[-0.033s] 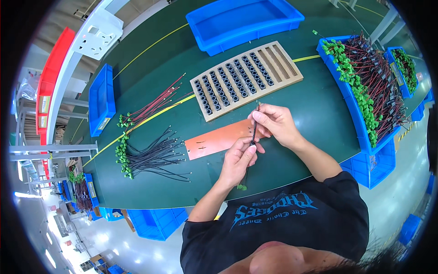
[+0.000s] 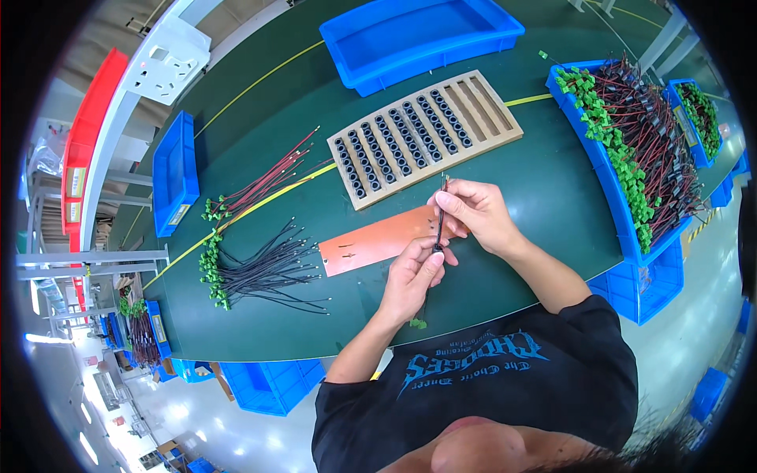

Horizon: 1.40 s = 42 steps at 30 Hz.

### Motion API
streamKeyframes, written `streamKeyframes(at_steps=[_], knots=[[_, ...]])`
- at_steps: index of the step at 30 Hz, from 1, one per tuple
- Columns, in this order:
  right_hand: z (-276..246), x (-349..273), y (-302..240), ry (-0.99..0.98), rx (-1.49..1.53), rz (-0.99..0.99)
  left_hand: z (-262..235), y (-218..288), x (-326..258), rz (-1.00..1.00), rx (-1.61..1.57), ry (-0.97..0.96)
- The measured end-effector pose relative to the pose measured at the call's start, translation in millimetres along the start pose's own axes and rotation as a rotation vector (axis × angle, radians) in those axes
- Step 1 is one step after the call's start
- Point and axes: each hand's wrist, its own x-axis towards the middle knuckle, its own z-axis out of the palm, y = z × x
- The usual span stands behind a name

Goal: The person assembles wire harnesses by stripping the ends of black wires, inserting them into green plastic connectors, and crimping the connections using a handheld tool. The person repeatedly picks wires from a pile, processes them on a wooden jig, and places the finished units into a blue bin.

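Observation:
In front of my chest, my left hand [image 2: 414,274] pinches a black wire lead [image 2: 439,229] low down, at a small dark round piece on it. Higher up, my right hand [image 2: 473,213] grips the same lead between thumb and fingers, close to its bare tips. A green connector [image 2: 418,323] hangs beneath my left hand, at the lead's bottom end. Partly under my hands lies an orange mat [image 2: 371,240] with a few small dark bits on it. Beyond stands a wooden rack [image 2: 359,203] with rows of black ring-shaped parts [image 2: 386,150]; its right-hand slots hold none.
Black leads [image 2: 268,272] and red leads [image 2: 272,177] with green connectors lie at left. A blue bin [image 2: 611,189] full of leads stands at right. A shallow blue tray [image 2: 426,71] sits at the far side, a smaller blue tray [image 2: 175,177] at left.

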Motion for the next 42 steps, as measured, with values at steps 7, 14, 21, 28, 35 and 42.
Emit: streamKeyframes(at_steps=[7,14,21,28,35,42], knots=[[-5,0,4,0.063,0.135,0.002,3,-11,-3,0.003,0.047,-0.057],[0,-1,6,0.086,-0.079,-0.073,2,-19,-2,-0.010,-0.041,-0.069],[-2,1,10,0.109,-0.343,-0.143,2,-18,-3,-0.008,0.017,-0.098],[-7,2,15,0.136,-0.443,-0.162,-2,-22,-1,0.018,-0.170,-0.069],[-9,6,6,0.168,-0.798,-0.650,-4,-17,5,0.063,-0.117,0.029],[-5,6,7,0.115,-0.512,-0.323,7,-33,2,-0.004,-0.168,-0.032]])
